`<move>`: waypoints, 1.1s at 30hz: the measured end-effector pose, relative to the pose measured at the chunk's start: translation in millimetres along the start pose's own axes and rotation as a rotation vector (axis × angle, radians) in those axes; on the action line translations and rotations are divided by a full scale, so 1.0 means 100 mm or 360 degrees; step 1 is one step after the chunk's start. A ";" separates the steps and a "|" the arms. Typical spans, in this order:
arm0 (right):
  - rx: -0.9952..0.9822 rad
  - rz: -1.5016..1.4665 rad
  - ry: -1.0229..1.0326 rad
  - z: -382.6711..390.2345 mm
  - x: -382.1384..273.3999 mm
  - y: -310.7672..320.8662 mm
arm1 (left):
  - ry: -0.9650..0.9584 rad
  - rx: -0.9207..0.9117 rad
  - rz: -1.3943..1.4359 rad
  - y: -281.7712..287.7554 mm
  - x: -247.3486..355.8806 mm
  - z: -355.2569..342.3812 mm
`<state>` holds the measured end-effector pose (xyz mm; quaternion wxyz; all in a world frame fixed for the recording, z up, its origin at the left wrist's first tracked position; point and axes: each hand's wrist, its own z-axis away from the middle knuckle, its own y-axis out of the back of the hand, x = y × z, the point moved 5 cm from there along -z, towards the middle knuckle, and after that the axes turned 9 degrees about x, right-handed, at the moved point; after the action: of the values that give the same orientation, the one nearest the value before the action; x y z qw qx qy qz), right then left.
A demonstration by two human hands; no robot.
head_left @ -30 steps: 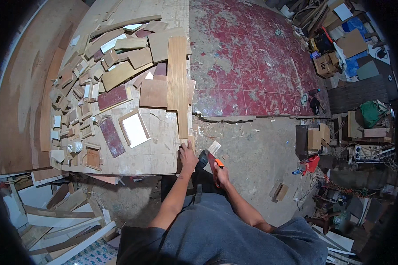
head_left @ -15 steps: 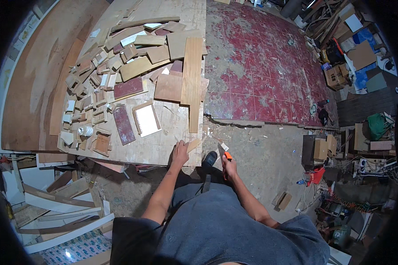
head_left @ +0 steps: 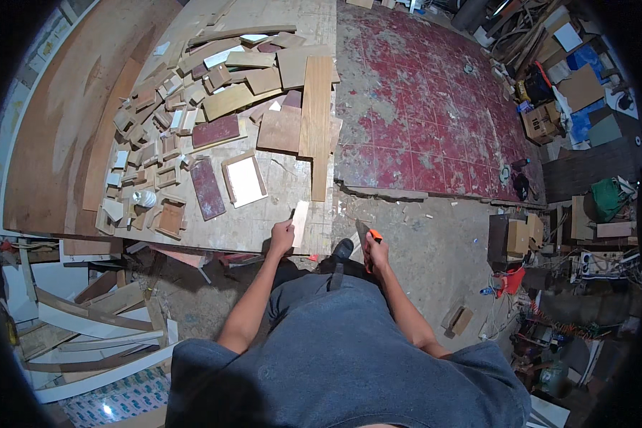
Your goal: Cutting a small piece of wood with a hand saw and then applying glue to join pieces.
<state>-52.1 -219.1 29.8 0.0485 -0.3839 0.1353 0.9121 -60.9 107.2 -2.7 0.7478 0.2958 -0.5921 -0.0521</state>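
The left hand [head_left: 282, 236] is pinching a short pale wood piece [head_left: 301, 222] at the near right corner of the desk [head_left: 214, 230], while the right hand [head_left: 379, 254] is gripping an orange-handled saw [head_left: 375, 235] past the desk's edge, well apart from the wood. From where I am standing (whether the piece is touching the desk, I cannot tell), careful handling is calling for a firm pinch, the blade pointing away from the left hand, and clearance from the long board [head_left: 316, 107].
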 end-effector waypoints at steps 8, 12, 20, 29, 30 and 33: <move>-0.0002 0.0085 0.0247 0.03 -0.09 -0.11 | 0.0678 -0.0163 0.0678 -0.04 0.12 0.25; -0.0092 0.0179 0.0290 0.15 -0.25 -0.30 | 0.0751 -0.0389 0.1042 -0.07 0.31 0.31; -0.0303 0.0261 0.0262 0.40 -0.57 -0.60 | 0.0740 -0.1055 0.1131 -0.24 1.05 0.45; -0.0321 -0.0483 0.0018 0.23 -0.33 -0.46 | 0.0782 -0.0851 0.1053 -0.17 0.86 0.50; -0.0207 -0.0456 -0.0001 0.22 -0.29 -0.48 | 0.0792 -0.0897 0.1033 -0.16 0.86 0.53; -0.0036 -0.0387 -0.0043 0.28 -0.28 -0.45 | 0.0683 -0.0642 0.0873 -0.08 0.83 0.52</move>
<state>-43.2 -167.3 59.0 0.1564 -0.3856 0.0769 0.9061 -82.0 45.2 70.2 0.8836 -0.0218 -0.4575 0.0973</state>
